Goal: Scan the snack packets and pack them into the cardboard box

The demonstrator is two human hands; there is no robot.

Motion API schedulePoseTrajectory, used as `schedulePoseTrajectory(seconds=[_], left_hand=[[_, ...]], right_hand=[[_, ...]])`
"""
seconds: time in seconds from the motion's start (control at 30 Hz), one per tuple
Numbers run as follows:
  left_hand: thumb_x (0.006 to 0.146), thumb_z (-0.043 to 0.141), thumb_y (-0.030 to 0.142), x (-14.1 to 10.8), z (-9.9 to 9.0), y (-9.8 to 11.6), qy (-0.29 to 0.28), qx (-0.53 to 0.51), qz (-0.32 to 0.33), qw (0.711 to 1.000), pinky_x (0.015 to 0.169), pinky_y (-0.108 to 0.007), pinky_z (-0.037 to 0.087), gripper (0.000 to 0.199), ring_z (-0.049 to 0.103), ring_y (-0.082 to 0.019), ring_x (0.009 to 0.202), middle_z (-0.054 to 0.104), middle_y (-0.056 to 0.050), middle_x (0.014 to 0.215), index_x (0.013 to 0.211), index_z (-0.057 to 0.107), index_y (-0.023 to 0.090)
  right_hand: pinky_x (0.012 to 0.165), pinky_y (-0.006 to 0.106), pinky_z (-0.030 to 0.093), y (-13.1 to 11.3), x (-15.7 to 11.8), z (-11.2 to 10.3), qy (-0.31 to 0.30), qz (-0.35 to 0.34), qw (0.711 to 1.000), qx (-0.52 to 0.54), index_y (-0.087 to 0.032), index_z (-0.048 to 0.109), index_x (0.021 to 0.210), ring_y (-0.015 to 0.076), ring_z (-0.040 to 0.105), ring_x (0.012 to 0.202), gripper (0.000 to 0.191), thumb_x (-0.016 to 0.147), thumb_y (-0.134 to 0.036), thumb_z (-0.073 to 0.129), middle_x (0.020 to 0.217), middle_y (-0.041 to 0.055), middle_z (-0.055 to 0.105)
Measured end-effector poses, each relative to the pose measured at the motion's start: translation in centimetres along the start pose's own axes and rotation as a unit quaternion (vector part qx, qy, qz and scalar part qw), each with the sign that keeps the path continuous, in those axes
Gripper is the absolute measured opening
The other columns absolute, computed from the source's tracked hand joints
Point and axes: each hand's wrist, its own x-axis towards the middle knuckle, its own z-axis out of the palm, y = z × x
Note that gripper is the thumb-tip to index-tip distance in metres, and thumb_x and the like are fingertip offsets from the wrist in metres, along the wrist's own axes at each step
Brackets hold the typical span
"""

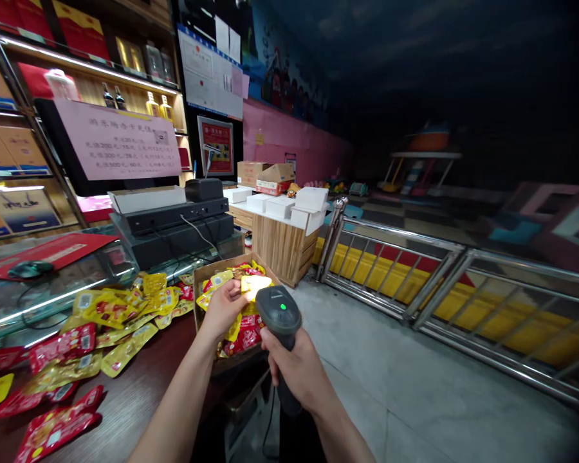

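Note:
In my right hand is a dark handheld barcode scanner with a green light on top, its cord hanging below. My left hand pinches a yellow snack packet, brightly lit in front of the scanner's head. Both are over an open cardboard box that holds yellow and red snack packets. To the left, a loose pile of yellow packets and red packets is spread on the dark brown tabletop.
A glass counter carries a mouse, a black cash-register unit and a monitor with a pink paper sign. Behind are lit shelves of bottles and boxes. A wooden cabinet stands ahead, and a metal railing runs along the right.

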Motion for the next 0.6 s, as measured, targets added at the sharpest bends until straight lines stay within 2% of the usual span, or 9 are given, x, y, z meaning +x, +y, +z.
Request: schedulePoseTrajectory(seconds=[0.17, 0.33, 0.47, 0.6], left_hand=[[0.055, 0.093, 0.045, 0.1, -0.2, -0.4, 0.019, -0.008, -0.019, 1.0, 0.083, -0.034, 0.058, 0.047, 0.073, -0.02, 0.081, 0.073, -0.001, 0.076, 0.083, 0.064, 0.02], [0.051, 0.095, 0.041, 0.8, -0.4, -0.9, 0.049, 0.019, -0.015, 0.999, 0.078, -0.03, 0.057, 0.049, 0.07, -0.017, 0.077, 0.073, -0.001, 0.08, 0.083, 0.065, 0.019], [0.052, 0.095, 0.04, 1.5, 1.1, -1.0, 0.033, 0.021, -0.018, 0.999, 0.078, -0.029, 0.056, 0.047, 0.069, -0.016, 0.077, 0.073, -0.001, 0.081, 0.081, 0.065, 0.02], [0.051, 0.094, 0.043, 2.3, 3.3, -1.6, 0.011, 0.034, -0.019, 0.999, 0.076, -0.031, 0.056, 0.047, 0.068, -0.017, 0.074, 0.072, -0.001, 0.077, 0.078, 0.062, 0.021]], right_hand=[[0.037, 0.02, 0.039, -0.6, -0.1, -0.4, 0.008, 0.029, 1.0, 0.004, -0.019, 0.057, 0.094, 0.009, 0.044, 0.035, 0.055, 0.077, -0.069, 0.071, 0.044, -0.0091, 0.052], [0.037, 0.021, 0.037, -0.5, 0.0, -2.6, 0.053, 0.026, 0.998, 0.013, -0.019, 0.056, 0.082, 0.009, 0.043, 0.035, 0.057, 0.074, -0.074, 0.071, 0.043, -0.0076, 0.051], [0.038, 0.022, 0.04, -0.3, 0.2, -4.3, 0.079, 0.017, 0.997, 0.015, -0.019, 0.056, 0.081, 0.0095, 0.044, 0.036, 0.059, 0.073, -0.076, 0.071, 0.043, -0.0068, 0.051], [0.038, 0.021, 0.039, 0.1, 0.3, -4.9, 0.077, 0.019, 0.997, 0.018, -0.018, 0.059, 0.079, 0.009, 0.043, 0.035, 0.062, 0.073, -0.078, 0.07, 0.043, -0.0063, 0.051]])
